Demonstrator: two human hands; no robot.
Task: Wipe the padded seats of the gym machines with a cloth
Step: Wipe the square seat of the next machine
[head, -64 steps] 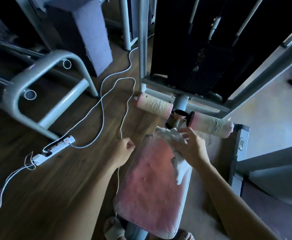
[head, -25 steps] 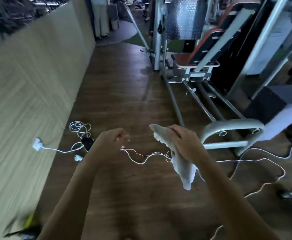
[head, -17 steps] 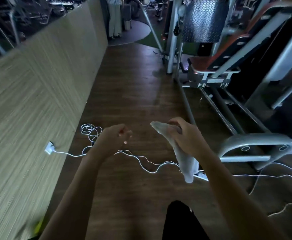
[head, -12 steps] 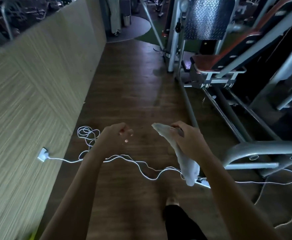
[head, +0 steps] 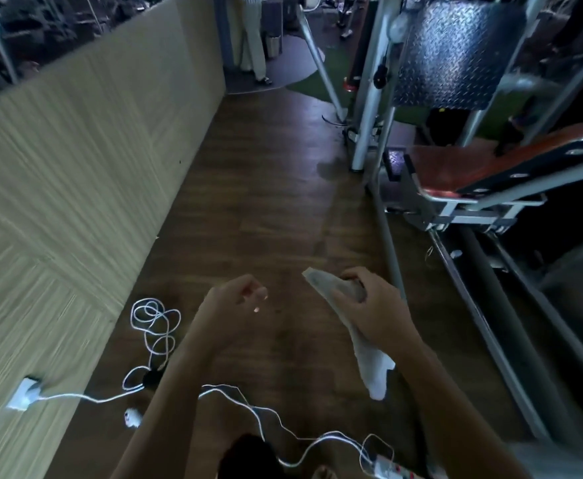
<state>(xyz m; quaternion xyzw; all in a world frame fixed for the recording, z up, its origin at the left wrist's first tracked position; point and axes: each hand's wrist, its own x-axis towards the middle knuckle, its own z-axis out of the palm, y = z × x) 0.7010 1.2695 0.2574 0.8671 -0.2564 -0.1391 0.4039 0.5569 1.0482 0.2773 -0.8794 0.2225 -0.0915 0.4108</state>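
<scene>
My right hand [head: 374, 307] grips a pale cloth [head: 366, 354] that hangs down from the fist over the wooden floor. My left hand [head: 233, 300] floats beside it with fingers loosely curled and nothing in it. Ahead on the right stands a gym machine with a red padded seat [head: 456, 167] on a grey frame, well beyond both hands. A dark checker-plate footplate [head: 456, 53] rises behind that seat.
A beige panelled wall [head: 76, 167] runs along the left. White cables [head: 155, 333] coil on the floor, with a wall plug [head: 24, 394] and a power strip [head: 392, 471] near my feet. Grey machine rails [head: 473, 305] line the right. A person's legs [head: 252, 36] stand far ahead.
I have turned away from the pink padded bench and walked along the corridor. The red seat is nearer now. The cloth stays in my right hand; the left hand stays loosely curled.
</scene>
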